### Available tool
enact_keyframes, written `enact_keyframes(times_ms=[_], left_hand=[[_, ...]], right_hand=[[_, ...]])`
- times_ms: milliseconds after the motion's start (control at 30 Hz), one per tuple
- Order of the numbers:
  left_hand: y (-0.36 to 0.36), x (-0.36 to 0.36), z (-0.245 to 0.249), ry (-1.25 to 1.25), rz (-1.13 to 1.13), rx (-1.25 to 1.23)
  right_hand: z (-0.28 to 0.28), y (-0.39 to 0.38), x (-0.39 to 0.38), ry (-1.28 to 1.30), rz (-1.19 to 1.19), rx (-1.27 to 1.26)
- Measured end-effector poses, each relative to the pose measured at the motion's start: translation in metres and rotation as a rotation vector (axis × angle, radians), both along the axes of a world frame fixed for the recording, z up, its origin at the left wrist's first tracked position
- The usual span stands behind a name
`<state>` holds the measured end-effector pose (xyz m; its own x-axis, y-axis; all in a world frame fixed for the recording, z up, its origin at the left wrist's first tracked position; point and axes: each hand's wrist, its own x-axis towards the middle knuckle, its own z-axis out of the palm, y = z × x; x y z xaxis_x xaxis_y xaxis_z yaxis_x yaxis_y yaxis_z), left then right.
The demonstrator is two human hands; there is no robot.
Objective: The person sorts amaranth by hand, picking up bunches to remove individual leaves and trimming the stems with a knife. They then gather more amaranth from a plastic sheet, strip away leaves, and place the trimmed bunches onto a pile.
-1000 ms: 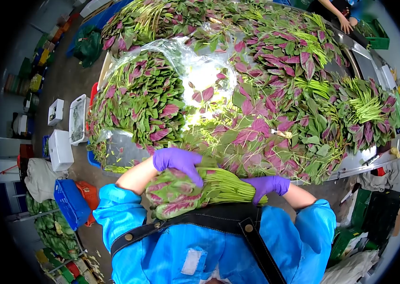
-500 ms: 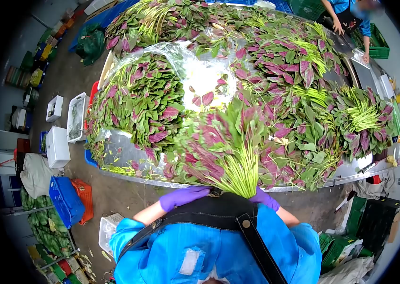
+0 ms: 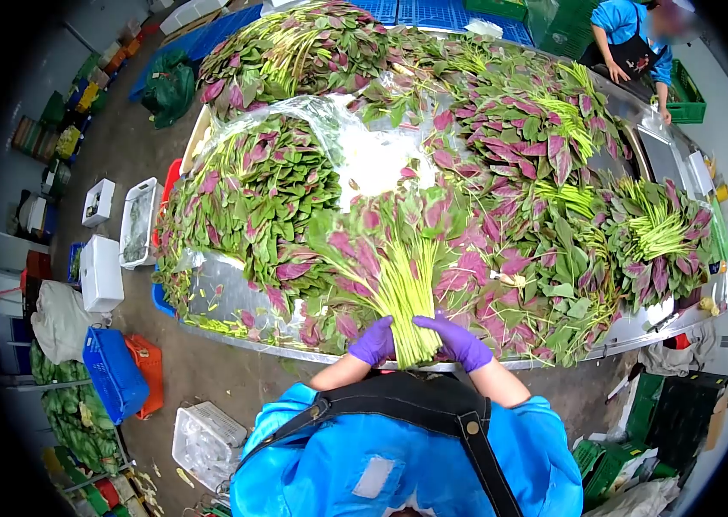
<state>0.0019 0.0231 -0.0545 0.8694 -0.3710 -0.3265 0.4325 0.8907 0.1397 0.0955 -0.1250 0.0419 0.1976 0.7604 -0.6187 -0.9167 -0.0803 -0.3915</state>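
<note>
Stem-tidying step by look of it, imo. Leafy bunch (image 3: 407,280) up over near edge of desk (image 3: 219,289), leaves fanned across it. Left hand (image 3: 373,342) and right hand (image 3: 460,343) cup stems between them, fingers partly curled, left tips hidden. Next move probably calls for snug, gentle squeeze, stem ends level.

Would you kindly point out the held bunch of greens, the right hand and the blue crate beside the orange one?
Bunch of greens (image 3: 405,283): head view, on its pale stems.
Right hand (image 3: 462,344): head view, on its gloved back.
Blue crate (image 3: 115,376): head view, on its wall.
</note>
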Motion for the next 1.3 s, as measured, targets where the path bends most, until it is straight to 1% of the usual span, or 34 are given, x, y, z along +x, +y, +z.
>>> enact_keyframes(times_ms=[67, 133, 200, 233, 267, 333, 367, 400, 467, 500, 533, 600, 667, 733, 800, 867, 933, 967, 1000, 1067, 1133, 1200, 1233, 1267, 1300], left_hand=[[-0.007, 0.003, 0.003, -0.079, -0.007, -0.004], [-0.014, 0.007, 0.005, -0.114, -0.007, -0.036], [-0.017, 0.015, 0.015, -0.108, -0.017, -0.177], [-0.02, 0.014, 0.015, -0.077, 0.022, -0.202], [-0.023, 0.016, 0.014, -0.079, 0.024, -0.207], [-0.026, 0.02, 0.035, -0.058, 0.107, -0.19], [-0.027, 0.022, 0.047, -0.034, 0.134, -0.204], [-0.027, 0.022, 0.046, -0.035, 0.135, -0.205], [-0.025, 0.023, 0.041, -0.057, 0.163, -0.213], [-0.025, 0.023, 0.039, -0.089, 0.187, -0.292], [-0.024, 0.022, 0.043, -0.089, 0.194, -0.292], [-0.019, 0.021, 0.051, -0.041, 0.167, -0.25], [-0.019, 0.018, 0.049, -0.019, 0.166, -0.25], [-0.018, 0.018, 0.052, -0.008, 0.127, -0.213], [-0.019, 0.014, 0.05, -0.005, 0.148, -0.246], [-0.016, 0.006, 0.041, 0.179, 0.152, 0.009], [-0.012, 0.005, 0.037, 0.216, 0.117, 0.031], [-0.01, 0.004, 0.035, 0.253, 0.085, 0.047], [-0.008, 0.004, 0.035, 0.253, 0.086, 0.046], [-0.005, 0.005, 0.035, 0.246, 0.049, 0.106], [-0.002, 0.004, 0.037, 0.236, 0.046, 0.138], [0.003, 0.003, 0.038, 0.209, 0.027, 0.003], [0.002, 0.002, 0.036, 0.17, 0.05, -0.018], [-0.002, 0.001, 0.03, 0.169, 0.051, -0.018], [-0.007, -0.001, 0.023, 0.201, 0.131, -0.075]], right_hand=[[-0.032, -0.013, -0.004, -0.365, 0.06, -0.028], [-0.026, -0.025, -0.013, -0.312, 0.055, -0.053], [-0.018, -0.038, -0.021, -0.35, 0.155, -0.068], [0.012, -0.042, -0.024, -0.259, 0.179, -0.016], [0.012, -0.044, -0.024, -0.26, 0.181, -0.021], [0.01, -0.051, -0.032, -0.489, 0.321, -0.218], [-0.001, -0.056, -0.04, -0.667, 0.247, -0.227], [0.003, -0.059, -0.039, -0.667, 0.248, -0.228], [0.019, -0.073, -0.031, -0.944, 0.397, -0.329], [0.026, -0.088, -0.02, -0.926, 0.451, -0.364], [0.031, -0.105, -0.005, -0.906, 0.508, -0.399], [0.038, -0.12, 0.033, -0.815, 0.538, -0.665], [0.023, -0.119, 0.043, -1.968, 0.729, -1.126], [0.026, -0.085, 0.052, -1.951, 0.415, -0.852], [0.035, -0.037, 0.04, -1.315, 0.346, -0.624], [-0.001, -0.014, 0.026, -0.748, 0.218, -0.346], [-0.007, -0.001, 0.009, -0.533, 0.103, -0.227], [-0.009, 0.0, 0.005, -0.391, 0.083, -0.211], [-0.007, 0.002, -0.002, -0.391, 0.084, -0.211], [-0.002, 0.005, -0.015, -0.39, -0.052, -0.056], [-0.01, 0.003, -0.015, -0.421, -0.058, -0.057], [-0.014, -0.003, -0.005, -0.41, 0.034, -0.137], [-0.015, -0.006, -0.004, -0.772, 0.165, -0.318], [-0.014, -0.009, 0.001, -0.774, 0.166, -0.317], [-0.008, -0.009, 0.011, -1.173, 0.407, -0.472]])
